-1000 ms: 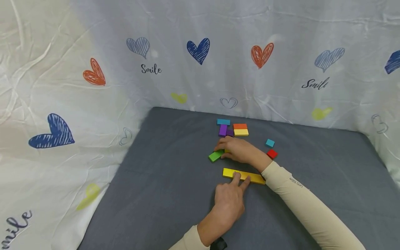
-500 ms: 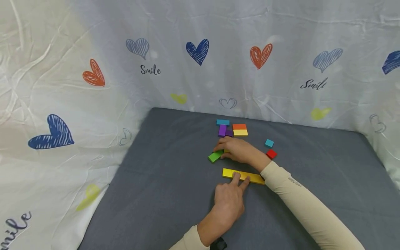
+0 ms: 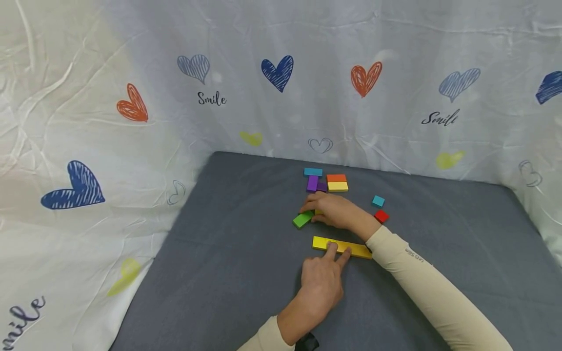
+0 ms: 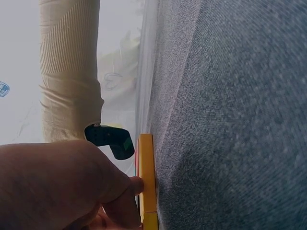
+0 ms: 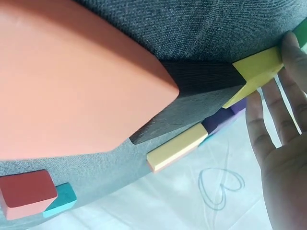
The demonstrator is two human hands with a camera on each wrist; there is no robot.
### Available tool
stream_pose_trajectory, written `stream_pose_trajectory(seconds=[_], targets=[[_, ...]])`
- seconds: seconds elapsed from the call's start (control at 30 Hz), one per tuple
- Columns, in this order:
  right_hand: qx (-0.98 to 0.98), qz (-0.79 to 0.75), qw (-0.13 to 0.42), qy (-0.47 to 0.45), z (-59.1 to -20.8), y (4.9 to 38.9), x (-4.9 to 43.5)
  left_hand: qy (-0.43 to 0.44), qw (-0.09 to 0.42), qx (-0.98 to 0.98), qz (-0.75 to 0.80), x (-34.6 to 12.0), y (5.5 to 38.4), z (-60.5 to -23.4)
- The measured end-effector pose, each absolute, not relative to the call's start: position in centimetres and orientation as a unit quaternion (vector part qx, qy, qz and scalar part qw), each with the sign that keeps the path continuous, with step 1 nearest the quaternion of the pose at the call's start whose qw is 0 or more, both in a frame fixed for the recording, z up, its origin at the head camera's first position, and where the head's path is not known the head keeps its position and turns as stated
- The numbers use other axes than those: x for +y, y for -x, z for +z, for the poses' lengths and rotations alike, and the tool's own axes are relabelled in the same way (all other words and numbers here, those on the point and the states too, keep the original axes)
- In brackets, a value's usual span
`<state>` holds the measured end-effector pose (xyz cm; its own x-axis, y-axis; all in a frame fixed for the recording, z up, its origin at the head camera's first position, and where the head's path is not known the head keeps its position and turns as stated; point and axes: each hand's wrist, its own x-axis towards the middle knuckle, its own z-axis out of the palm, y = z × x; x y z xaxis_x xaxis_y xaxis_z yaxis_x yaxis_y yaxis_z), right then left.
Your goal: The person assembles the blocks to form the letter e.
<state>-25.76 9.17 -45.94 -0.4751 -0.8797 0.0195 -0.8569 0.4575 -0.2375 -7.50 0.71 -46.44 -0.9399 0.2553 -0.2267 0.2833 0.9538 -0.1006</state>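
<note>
In the head view, my left hand [image 3: 322, 280] rests its index and middle fingertips on a low row of yellow blocks [image 3: 322, 242]. The left wrist view shows a fingertip against the side of an orange-yellow block [image 4: 147, 172], its end meeting a yellower one. Farther back, my right hand [image 3: 335, 209] has its thumb and fingertips on opposite sides of a green block [image 3: 302, 220], where it meets a yellow block [image 5: 259, 67]. In the right wrist view, a black block [image 5: 196, 96] and a large orange block [image 5: 72, 86] stand close; my right hand and wrist hide them from the head view.
Behind my right hand lie a blue block [image 3: 313, 172], purple blocks [image 3: 312, 183], an orange-red block [image 3: 336, 178] and a pale yellow block [image 3: 337, 186]. A small teal block [image 3: 378, 201] and a red block [image 3: 381, 216] sit to its right. A white printed curtain [image 3: 322, 112] borders the grey cloth [image 3: 228, 258].
</note>
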Motion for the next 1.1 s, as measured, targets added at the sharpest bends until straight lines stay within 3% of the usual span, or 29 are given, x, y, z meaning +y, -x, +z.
stream_pose_trajectory(seconds=[0.6,1.1], targets=[[0.857,-0.116,0.054,0.5,-45.9,25.5,9.9,-0.132,0.115,0.982,-0.069,0.9,7.6,-46.5],[0.869,-0.172,0.037,0.464,-43.7,23.4,14.1,-0.135,0.111,0.982,-0.069,0.8,7.5,-46.3]])
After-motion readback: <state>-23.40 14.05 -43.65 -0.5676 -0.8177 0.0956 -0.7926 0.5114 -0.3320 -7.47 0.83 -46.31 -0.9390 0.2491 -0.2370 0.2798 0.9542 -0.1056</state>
